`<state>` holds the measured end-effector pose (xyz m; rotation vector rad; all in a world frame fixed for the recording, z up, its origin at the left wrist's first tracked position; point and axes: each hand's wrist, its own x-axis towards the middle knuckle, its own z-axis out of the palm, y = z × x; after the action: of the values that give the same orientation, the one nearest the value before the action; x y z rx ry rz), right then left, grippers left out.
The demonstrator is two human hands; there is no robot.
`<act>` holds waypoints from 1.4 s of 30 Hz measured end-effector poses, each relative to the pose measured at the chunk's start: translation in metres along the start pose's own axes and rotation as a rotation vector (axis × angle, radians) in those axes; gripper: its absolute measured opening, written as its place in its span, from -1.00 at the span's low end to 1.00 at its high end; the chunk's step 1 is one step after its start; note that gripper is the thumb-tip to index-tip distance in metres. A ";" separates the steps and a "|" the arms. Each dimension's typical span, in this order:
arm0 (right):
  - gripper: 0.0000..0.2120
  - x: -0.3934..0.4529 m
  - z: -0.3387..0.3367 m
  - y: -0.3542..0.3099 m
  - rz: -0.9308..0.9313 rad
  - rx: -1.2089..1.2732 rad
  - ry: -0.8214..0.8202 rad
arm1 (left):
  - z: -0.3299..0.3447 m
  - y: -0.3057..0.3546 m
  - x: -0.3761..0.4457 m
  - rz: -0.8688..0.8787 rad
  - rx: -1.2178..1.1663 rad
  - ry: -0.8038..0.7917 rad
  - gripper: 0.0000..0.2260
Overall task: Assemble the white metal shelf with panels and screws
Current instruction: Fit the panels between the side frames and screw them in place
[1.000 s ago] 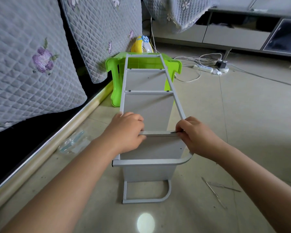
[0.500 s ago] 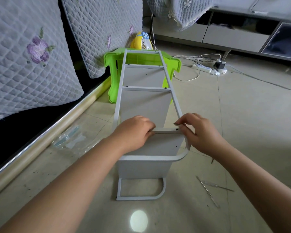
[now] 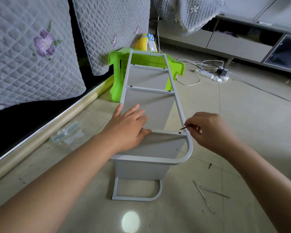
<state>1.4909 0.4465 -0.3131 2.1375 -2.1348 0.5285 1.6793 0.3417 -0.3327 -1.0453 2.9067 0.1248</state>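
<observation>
- Floor (image 3: 242, 123) of pale glossy tile fills most of the view, with a bright round glare spot at 6 o'clock and dark specks scattered over it.
- Quilted grey cushions (image 3: 32, 56) with purple flower stitching lean at 9 to 11 o'clock, above a dark sofa base edged by a shiny metal strip (image 3: 45, 132).
- Low grey cabinet (image 3: 242, 44) runs along the far wall at 1 to 2 o'clock.
- White metal shelf (image 3: 148, 106) lies on its side in the middle, its long frame running from 6 towards 12 o'clock, with panels set crosswise between the rails; its far end is over a green plastic stool (image 3: 116, 68).
- Left hand (image 3: 129, 126) rests flat on the near cross panel, fingers spread and relaxed, thumb along the panel's edge.
- Right hand (image 3: 207, 132), at 3 o'clock of the left one, pinches a small dark screw (image 3: 183, 128) between fingertips, its tip near a hole in the panel's right end by the rail.
- Yellow desk fan (image 3: 147, 42) stands behind the stool at 12 o'clock.
- White power strip (image 3: 208, 75) and looped cables lie at 1 o'clock.
- Clear plastic bag (image 3: 69, 135) lies at 9 o'clock beside the metal strip.
- Thin metal tools (image 3: 207, 195) lie crossed at 4 o'clock, a loose screw (image 3: 210, 165) just beyond them.
</observation>
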 end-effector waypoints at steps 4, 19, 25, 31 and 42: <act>-0.87 0.005 -0.006 -0.008 0.023 -0.026 -0.052 | 0.004 -0.005 -0.003 -0.017 -0.046 -0.037 -0.56; -0.74 0.017 -0.011 -0.026 0.081 -0.267 -0.346 | 0.007 -0.004 0.001 -0.100 -0.014 -0.051 -0.46; -0.75 0.019 -0.004 -0.027 0.084 -0.348 -0.424 | 0.009 -0.001 -0.001 -0.218 -0.007 -0.055 -0.38; -0.78 0.022 0.000 -0.027 0.073 -0.381 -0.471 | 0.009 -0.002 -0.001 -0.226 -0.021 -0.052 -0.37; -0.79 0.023 0.008 -0.032 0.182 -0.408 -0.472 | 0.009 -0.002 -0.001 -0.218 -0.025 -0.050 -0.36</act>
<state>1.5235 0.4237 -0.3075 1.9829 -2.4044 -0.4228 1.6811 0.3419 -0.3420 -1.3340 2.7317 0.1755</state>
